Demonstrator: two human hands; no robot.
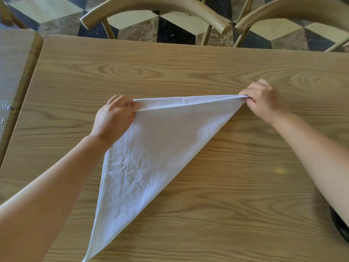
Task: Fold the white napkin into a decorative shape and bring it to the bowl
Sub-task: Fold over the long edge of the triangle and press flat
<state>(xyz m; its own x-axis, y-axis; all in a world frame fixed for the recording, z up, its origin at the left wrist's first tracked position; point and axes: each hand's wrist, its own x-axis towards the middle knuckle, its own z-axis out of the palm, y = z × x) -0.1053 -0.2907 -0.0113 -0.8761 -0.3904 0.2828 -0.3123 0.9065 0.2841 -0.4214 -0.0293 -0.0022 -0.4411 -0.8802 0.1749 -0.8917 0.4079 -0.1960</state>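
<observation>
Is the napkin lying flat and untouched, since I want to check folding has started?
No, both the left hand and right hand pinch the white napkin along its far folded edge.

I've got a light wood-grain table (188, 69) filling the view. Beyond its far edge, two curved wooden chairs (156, 10) (294, 12) sit side by side on a checkered floor (170, 31). A second table (15, 59) stands just left.

Bare table (188, 65) lies open beyond the napkin (151, 148) — and to its right. A dark object (340, 227) sits at the right edge.
</observation>
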